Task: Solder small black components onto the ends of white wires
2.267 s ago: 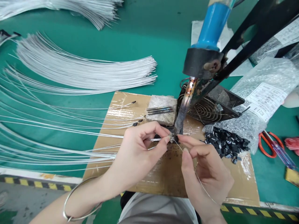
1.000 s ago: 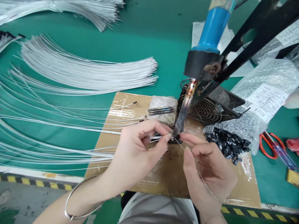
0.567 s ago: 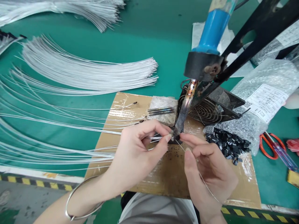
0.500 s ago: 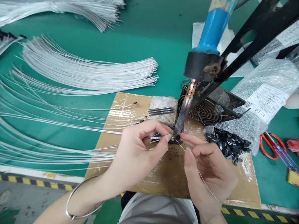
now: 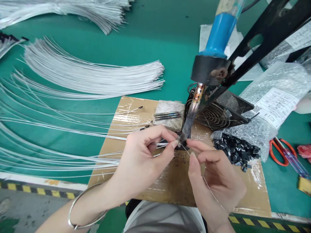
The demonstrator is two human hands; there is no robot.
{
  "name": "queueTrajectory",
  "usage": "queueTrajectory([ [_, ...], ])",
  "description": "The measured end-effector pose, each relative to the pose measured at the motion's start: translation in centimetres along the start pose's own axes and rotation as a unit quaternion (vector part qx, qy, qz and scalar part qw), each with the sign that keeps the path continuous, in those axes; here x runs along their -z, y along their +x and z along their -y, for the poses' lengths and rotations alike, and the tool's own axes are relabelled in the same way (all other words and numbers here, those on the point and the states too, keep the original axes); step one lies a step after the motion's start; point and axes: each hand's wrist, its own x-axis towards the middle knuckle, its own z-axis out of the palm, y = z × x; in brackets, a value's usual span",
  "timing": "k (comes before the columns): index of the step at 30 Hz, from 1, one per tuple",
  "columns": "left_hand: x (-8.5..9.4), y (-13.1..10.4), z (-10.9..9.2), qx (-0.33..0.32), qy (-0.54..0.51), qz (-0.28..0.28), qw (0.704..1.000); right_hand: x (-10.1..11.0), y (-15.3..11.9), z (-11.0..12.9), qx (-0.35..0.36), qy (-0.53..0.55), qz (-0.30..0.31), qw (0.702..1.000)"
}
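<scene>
My left hand (image 5: 145, 155) pinches the end of a white wire at the tip of a soldering iron (image 5: 190, 121), which is clamped with its blue handle (image 5: 220, 34) above. My right hand (image 5: 215, 178) is closed on a thin solder wire (image 5: 213, 195), whose upper end reaches the iron's tip. Its fingers are also close to a small black piece (image 5: 184, 143) beside the tip. The exact contact at the tip is partly hidden by my fingertips. Both hands are over a brown board (image 5: 170, 191).
White wires (image 5: 94, 76) lie in bundles at the left. A pad with metal rods (image 5: 167, 124) and a black fan (image 5: 216, 113) stand behind my hands. At the right are black pieces (image 5: 235, 150), bubble wrap (image 5: 257, 106), red-handled scissors (image 5: 272, 155) and a screwdriver (image 5: 295, 163).
My right thumb and index finger have moved slightly left and up along the solder wire, closer to the iron's tip. My left hand stays nearly still.
</scene>
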Motion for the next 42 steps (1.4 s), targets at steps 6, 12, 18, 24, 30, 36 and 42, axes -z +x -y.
queueTrajectory([
  [6,-0.02,-0.13,-0.01,0.002,-0.001,0.001,1.0,0.0,-0.05,0.08,-0.003,-0.006,-0.003,1.0],
  [12,-0.06,0.03,-0.23,0.002,0.003,0.002,1.0,0.13,0.03,0.2,-0.01,-0.012,0.002,1.0],
  [18,0.04,-0.04,-0.11,0.003,0.007,0.009,1.0,0.09,0.1,0.08,0.003,-0.009,0.004,1.0],
  [24,-0.08,-0.04,0.03,0.0,0.004,0.005,1.0,0.03,0.01,0.1,0.004,-0.016,0.001,1.0],
  [30,-0.12,-0.2,-0.05,0.0,-0.009,0.006,1.0,0.1,0.01,0.19,0.006,-0.023,0.001,1.0],
  [36,-0.1,-0.09,-0.09,0.002,0.007,0.007,1.0,0.11,0.05,-0.18,0.016,-0.009,-0.002,1.0],
  [42,-0.16,0.01,-0.01,-0.003,0.013,0.006,1.0,-0.03,0.06,-0.3,0.014,-0.006,-0.008,1.0],
])
